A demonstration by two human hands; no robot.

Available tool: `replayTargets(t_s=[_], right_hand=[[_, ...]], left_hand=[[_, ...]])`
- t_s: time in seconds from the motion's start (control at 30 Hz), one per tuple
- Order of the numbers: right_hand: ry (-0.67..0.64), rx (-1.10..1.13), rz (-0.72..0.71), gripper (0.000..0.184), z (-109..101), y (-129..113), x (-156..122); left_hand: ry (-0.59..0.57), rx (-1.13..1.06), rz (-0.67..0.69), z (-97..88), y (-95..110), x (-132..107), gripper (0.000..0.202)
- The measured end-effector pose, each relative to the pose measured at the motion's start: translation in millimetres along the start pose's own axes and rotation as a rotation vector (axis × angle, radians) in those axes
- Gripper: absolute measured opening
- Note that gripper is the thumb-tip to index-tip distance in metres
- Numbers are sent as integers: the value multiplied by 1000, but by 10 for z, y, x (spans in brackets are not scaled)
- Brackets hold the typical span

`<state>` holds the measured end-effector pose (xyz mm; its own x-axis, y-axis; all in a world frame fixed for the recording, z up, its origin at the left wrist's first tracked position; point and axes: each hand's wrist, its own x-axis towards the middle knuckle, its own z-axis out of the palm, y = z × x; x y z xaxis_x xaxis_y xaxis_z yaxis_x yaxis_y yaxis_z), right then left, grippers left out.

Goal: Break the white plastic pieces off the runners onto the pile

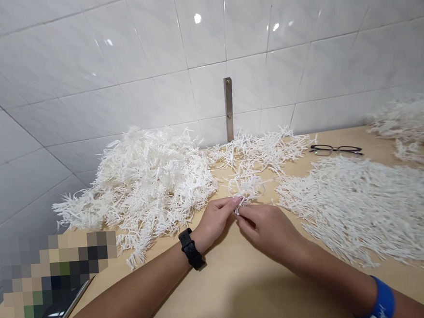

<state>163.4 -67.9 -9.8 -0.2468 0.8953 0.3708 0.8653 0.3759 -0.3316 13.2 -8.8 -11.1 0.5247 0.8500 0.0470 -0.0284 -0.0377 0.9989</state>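
Observation:
My left hand (216, 220) and my right hand (266, 225) meet over the middle of the table. Both pinch a thin, white, branched plastic piece (249, 189), whose strands spread out beyond the fingertips; the gripped part is mostly hidden. To the left rises a tall heap of tangled white branched pieces (155, 177). On the right lies a flatter, wide pile of short white strands (368, 211). Just behind my hands, a looser scatter of branched pieces (269, 147) reaches toward the wall.
Folded-out eyeglasses (336, 149) lie behind the right pile. Another white pile (412, 120) sits at the far right. A phone-like dark device (64, 302), partly pixelated, is at the lower left. A metal strip (229, 109) is fixed to the tiled wall (153, 47) behind the table (207, 295).

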Motion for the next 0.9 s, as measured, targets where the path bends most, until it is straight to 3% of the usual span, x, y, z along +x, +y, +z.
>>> replayTargets(t_s=[0.17,0.9], right_hand=[[-29,72,-5,29,-19,3,-14],[-8,20,-146,25,-47,12,-27]], left_hand=[[88,51,9,12,36,-17,43],[105,71,29,43,24,-25,51]])
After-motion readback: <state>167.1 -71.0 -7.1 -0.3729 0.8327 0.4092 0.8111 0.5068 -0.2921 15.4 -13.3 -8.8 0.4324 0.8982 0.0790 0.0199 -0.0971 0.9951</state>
